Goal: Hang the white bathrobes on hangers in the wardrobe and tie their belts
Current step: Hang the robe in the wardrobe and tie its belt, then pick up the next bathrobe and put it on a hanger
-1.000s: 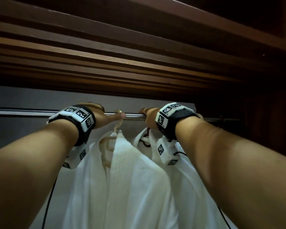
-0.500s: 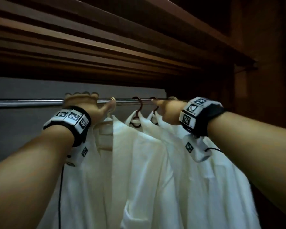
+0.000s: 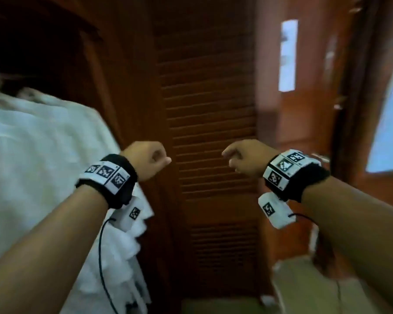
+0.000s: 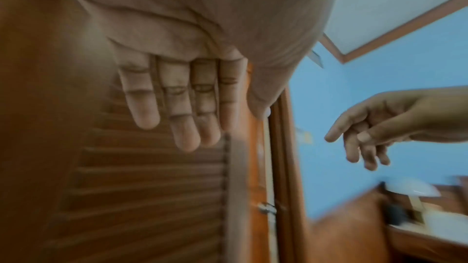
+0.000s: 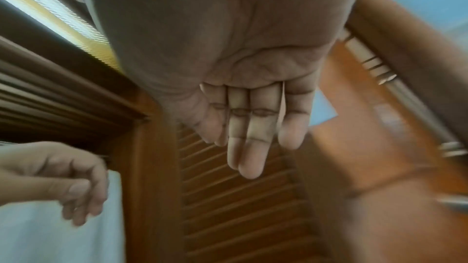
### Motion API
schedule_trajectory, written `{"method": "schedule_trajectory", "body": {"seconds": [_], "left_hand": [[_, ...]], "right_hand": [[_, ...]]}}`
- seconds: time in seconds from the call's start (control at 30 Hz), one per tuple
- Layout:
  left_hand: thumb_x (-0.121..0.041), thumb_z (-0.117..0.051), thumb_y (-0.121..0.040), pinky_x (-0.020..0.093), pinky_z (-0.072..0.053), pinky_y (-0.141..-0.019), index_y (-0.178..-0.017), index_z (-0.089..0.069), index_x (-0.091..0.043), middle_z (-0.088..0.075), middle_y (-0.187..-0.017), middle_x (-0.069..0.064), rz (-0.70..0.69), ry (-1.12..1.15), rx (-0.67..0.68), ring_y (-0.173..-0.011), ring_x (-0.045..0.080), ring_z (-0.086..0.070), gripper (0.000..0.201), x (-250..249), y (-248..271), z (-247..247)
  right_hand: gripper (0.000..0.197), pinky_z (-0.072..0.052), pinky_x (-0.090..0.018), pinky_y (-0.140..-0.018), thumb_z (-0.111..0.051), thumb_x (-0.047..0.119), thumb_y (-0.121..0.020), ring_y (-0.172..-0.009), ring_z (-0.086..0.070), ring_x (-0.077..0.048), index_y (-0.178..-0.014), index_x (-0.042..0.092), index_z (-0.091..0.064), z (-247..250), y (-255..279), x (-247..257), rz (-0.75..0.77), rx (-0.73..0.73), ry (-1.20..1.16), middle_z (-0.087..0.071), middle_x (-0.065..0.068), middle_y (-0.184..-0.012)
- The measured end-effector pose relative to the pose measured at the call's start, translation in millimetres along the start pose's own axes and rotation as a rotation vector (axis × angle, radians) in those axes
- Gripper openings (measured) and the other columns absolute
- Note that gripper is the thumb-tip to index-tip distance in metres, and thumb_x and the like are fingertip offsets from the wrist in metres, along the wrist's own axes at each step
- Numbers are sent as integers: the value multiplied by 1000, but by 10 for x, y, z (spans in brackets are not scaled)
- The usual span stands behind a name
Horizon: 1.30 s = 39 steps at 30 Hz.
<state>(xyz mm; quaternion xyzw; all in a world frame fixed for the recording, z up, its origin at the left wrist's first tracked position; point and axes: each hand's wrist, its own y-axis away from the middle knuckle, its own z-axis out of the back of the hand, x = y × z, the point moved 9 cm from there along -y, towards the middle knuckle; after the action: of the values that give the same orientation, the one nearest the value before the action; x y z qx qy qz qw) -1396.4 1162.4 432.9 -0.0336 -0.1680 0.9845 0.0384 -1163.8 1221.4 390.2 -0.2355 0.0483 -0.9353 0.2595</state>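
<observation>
At far left in the head view, white robes [image 3: 39,155] hang lengthwise down inside the wardrobe. Both hands hover empty before the louvred door [image 3: 211,137]: left hand [image 3: 145,159] and right hand [image 3: 247,158] look fisted there, yet wrist views show loosely extended fingers [image 4: 177,107].

the bathrobes [image 3: 39,159] hang at the left, inside the wardrobe. the louvred door [image 3: 211,137] stands ahead in the middle. the left hand [image 3: 145,160] is just right of the robes, the right hand [image 3: 247,158] further right, both before the door, apart from each other, touching nothing.
</observation>
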Motion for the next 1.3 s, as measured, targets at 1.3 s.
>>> {"method": "schedule_trajectory", "body": {"seconds": [1.3], "left_hand": [[-38,-57,-91,32,-53,-77,-91,-62,-20,-67,-88,-2,-2200,217,997,-80,15,-63,19,-13964,8052,-2342]], "right_hand": [[30,-54,-31,-80,-45,19,-90,-86,-66,-15,-109,27,-67,927,14475,-3323,-2346,-1078,-110,-69,4,-95]]}}
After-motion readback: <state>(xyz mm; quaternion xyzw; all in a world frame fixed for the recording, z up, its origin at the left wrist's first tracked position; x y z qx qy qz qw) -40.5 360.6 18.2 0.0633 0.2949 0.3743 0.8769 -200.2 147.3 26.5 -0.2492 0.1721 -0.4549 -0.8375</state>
